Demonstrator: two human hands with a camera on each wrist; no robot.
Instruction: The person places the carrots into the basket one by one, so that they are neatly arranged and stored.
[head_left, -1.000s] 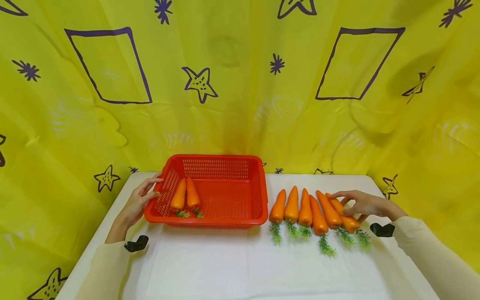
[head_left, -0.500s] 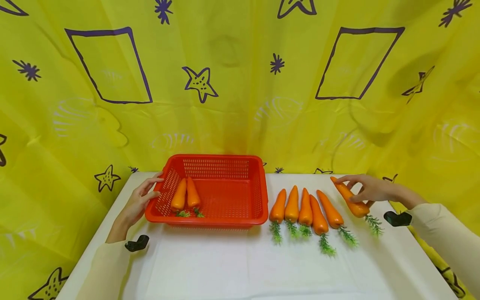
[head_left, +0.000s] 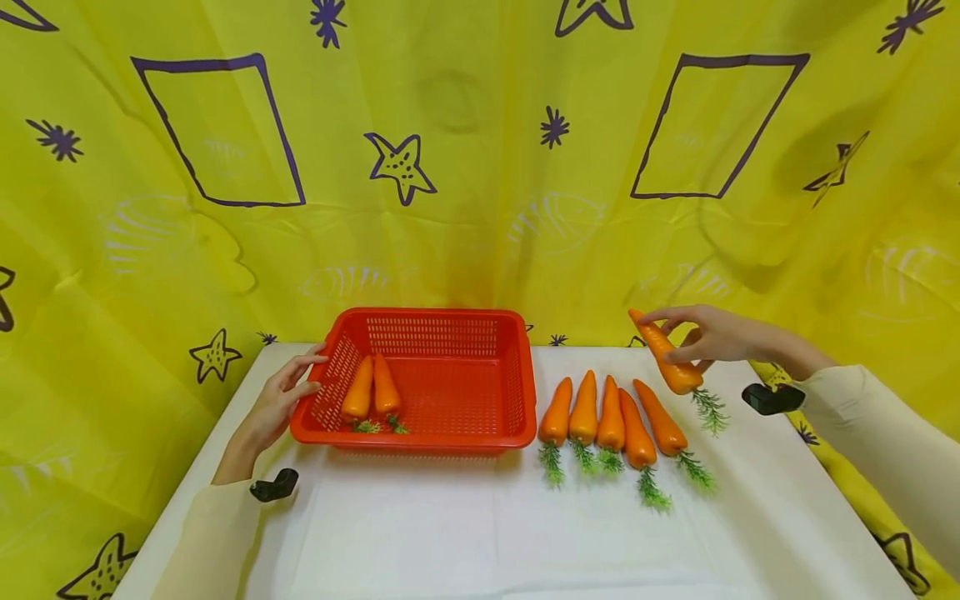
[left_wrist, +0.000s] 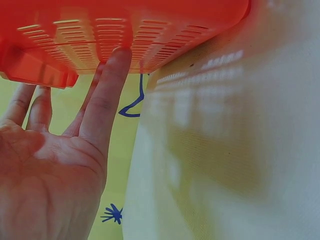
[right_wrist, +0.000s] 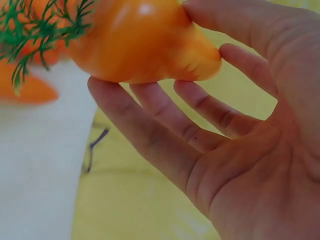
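My left hand (head_left: 279,400) rests against the left end of a red plastic basket (head_left: 517,433). In the left wrist view its fingers stretch nearly straight, with one fingertip on the slotted wall (left_wrist: 150,37). Two carrots, one of them the left carrot (head_left: 358,390), lie in the basket's left part. My right hand (head_left: 720,337) holds another carrot (head_left: 671,358) between thumb and fingertips, raised over the table with its green top hanging down. In the right wrist view the fingertips touch the smooth side of that held carrot (right_wrist: 135,45).
Several carrots, including the middle carrot (head_left: 611,417), lie side by side right of the basket, green tops toward me. A white cloth (head_left: 420,525) covers the table. Behind it hangs a yellow curtain (head_left: 480,233) with purple drawings.
My right hand took hold of the rightmost carrot, drew it right away from the row, then raised it and brought it back left. The left hand and basket stay put.
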